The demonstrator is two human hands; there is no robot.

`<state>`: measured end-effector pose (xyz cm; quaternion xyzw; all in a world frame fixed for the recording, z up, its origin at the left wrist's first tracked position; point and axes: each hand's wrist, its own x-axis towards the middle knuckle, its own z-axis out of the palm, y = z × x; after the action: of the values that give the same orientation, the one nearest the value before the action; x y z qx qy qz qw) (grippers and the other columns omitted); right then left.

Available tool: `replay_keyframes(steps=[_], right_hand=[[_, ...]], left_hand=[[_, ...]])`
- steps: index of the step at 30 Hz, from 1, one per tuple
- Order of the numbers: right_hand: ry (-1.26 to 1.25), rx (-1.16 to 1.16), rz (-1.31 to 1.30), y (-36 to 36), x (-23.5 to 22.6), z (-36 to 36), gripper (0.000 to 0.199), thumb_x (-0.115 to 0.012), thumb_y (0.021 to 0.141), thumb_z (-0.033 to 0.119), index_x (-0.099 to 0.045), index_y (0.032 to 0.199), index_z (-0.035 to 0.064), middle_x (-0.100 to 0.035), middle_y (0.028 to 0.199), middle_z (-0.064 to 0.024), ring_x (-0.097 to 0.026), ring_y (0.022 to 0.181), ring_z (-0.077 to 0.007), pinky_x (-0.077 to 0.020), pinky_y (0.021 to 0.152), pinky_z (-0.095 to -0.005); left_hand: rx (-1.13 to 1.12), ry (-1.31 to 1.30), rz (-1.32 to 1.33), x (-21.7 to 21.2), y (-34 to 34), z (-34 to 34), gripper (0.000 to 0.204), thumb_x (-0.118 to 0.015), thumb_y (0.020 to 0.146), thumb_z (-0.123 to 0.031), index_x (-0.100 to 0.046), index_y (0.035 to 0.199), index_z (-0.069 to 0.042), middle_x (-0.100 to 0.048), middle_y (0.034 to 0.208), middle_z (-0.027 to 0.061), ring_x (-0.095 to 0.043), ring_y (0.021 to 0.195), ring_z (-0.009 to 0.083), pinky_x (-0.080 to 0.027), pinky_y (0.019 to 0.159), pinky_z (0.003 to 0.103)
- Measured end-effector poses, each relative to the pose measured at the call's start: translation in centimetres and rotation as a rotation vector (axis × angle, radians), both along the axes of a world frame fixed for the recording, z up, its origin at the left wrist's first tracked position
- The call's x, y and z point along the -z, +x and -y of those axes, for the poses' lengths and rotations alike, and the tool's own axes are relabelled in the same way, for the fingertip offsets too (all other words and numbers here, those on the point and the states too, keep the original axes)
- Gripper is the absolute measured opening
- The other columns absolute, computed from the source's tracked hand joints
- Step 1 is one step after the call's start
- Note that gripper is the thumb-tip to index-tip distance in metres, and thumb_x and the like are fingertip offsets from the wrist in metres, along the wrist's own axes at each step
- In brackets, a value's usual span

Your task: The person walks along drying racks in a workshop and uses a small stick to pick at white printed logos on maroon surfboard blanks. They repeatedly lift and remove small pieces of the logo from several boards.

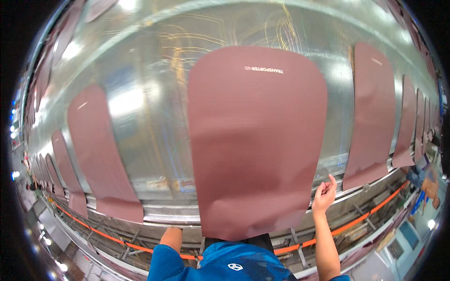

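A large maroon sheet with a rounded far end and pale lettering near it [258, 126] lies flat in front of me. Its near end hangs over the table's edge toward my body. My right hand [324, 194] is just beside the sheet's lower right edge, palm partly turned up. The index finger points away from me, the other fingers are loosely curled, and nothing shows in them. My left arm [174, 236] reaches in below the metal rail, left of the sheet. The left hand itself is hidden, so what it touches does not show.
The long metal table [140, 154] carries similar maroon sheets to the left [101, 150] and right [372, 112], with several more beyond. An orange strip [117, 240] runs along the frame beneath the near edge. Another person [424, 187] is at the far right.
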<state>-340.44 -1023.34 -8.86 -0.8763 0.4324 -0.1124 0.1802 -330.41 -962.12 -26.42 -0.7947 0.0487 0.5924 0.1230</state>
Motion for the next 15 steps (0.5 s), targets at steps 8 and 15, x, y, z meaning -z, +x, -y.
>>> replay_keyframes(steps=[8, 15], right_hand=[[-0.098, -0.149, 0.241, 2.5, 1.8, 0.2, 0.047, -0.06, 0.097, 0.018, -0.048, 0.143, 0.0194, -0.065, 0.079, -0.01, -0.062, 0.069, -0.0223, -0.0483, 0.065, -0.0403], [0.213, -0.112, 0.663, 8.2, 3.1, -1.1, 0.031, -0.063, 0.098, 0.019, -0.061, 0.126, 0.0044, -0.065, 0.106, -0.0067, -0.062, 0.084, -0.0164, -0.0511, 0.07, -0.0293]], left_hand=[[-0.798, -0.002, 0.433, -9.3, -7.4, -1.4, 0.075, -0.06, 0.086, -0.005, -0.032, 0.154, -0.021, -0.045, 0.146, 0.0179, -0.052, 0.132, 0.0347, -0.047, 0.105, 0.045], [-1.356, -0.659, 1.186, -19.1, -15.6, -9.2, 0.08, -0.057, 0.076, 0.009, -0.04, 0.15, -0.017, -0.056, 0.12, 0.0146, -0.065, 0.087, 0.0237, -0.055, 0.082, 0.035]])
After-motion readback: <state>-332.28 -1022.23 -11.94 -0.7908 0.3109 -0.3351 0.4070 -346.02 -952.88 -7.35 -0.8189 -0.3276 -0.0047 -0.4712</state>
